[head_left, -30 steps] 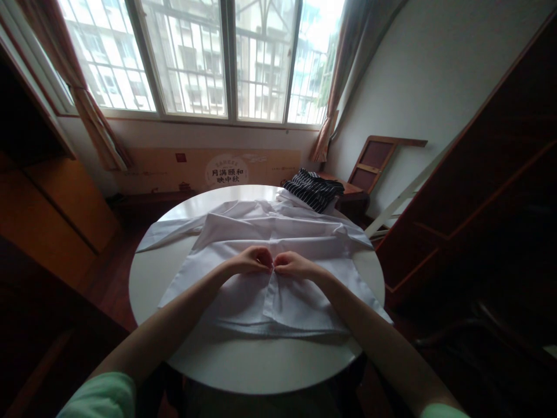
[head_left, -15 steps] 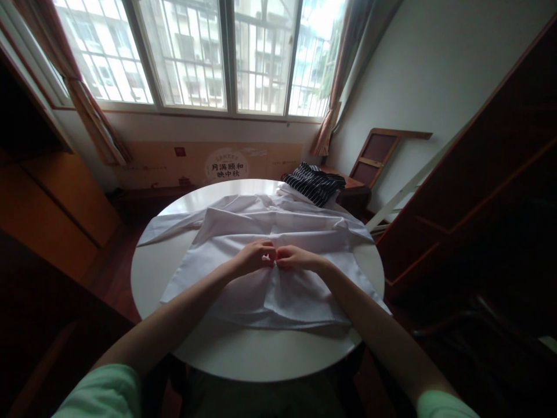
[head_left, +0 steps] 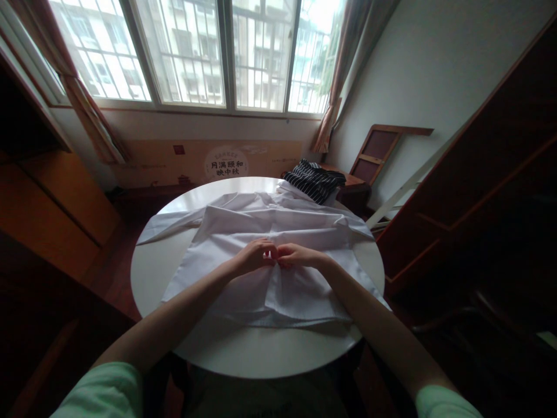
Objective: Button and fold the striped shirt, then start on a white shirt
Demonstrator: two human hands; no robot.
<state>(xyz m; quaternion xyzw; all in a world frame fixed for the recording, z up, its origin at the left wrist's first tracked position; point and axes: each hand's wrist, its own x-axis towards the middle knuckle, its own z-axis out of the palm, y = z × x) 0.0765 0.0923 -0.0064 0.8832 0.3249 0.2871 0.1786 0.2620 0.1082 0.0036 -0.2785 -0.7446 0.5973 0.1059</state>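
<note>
A white shirt (head_left: 235, 232) lies spread over a round white table (head_left: 217, 355), its sleeves reaching out to both sides. Near the middle of its front, my left hand (head_left: 257, 255) pinches the cloth along the centre edge. My right hand (head_left: 296, 255) meets it fingertip to fingertip and grips the same edge from the right. The fabric is drawn up slightly between the fingers, with folds running down to the hem. Whatever small part lies between the fingertips is hidden.
Black-and-white striped cloth (head_left: 315, 181) sits on folded white cloth at the table's back right. Behind it stand a wooden chair (head_left: 376, 152) and a barred window. Dark wooden furniture (head_left: 439, 203) rises at the right, an orange-brown cabinet (head_left: 47, 215) at the left.
</note>
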